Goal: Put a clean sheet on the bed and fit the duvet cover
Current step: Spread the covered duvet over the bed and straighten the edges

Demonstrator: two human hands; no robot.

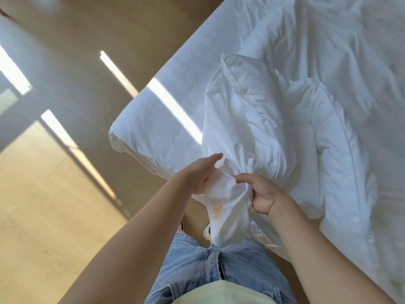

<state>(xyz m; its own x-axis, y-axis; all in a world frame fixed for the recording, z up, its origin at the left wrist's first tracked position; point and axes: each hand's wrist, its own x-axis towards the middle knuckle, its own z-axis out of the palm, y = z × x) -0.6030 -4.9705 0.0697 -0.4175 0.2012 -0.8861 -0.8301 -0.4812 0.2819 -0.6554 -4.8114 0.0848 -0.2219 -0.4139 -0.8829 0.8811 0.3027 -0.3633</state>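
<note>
A white duvet (285,110) lies bunched on the bed, one corner sticking up near the middle. Its white cover (223,207) hangs off the bed's near edge as a gathered bundle with a faint yellow stain. My left hand (201,174) holds the bundle from the left, thumb and fingers stretched along the cloth. My right hand (260,194) pinches the gathered fabric from the right, fingers curled. A white sheet (166,119) covers the mattress corner at the left.
Light wooden floor (43,194) with sunlit stripes spreads to the left of the bed. My legs in blue denim shorts (214,270) stand right against the bed's corner. The rest of the bed (328,29) is covered in rumpled white bedding.
</note>
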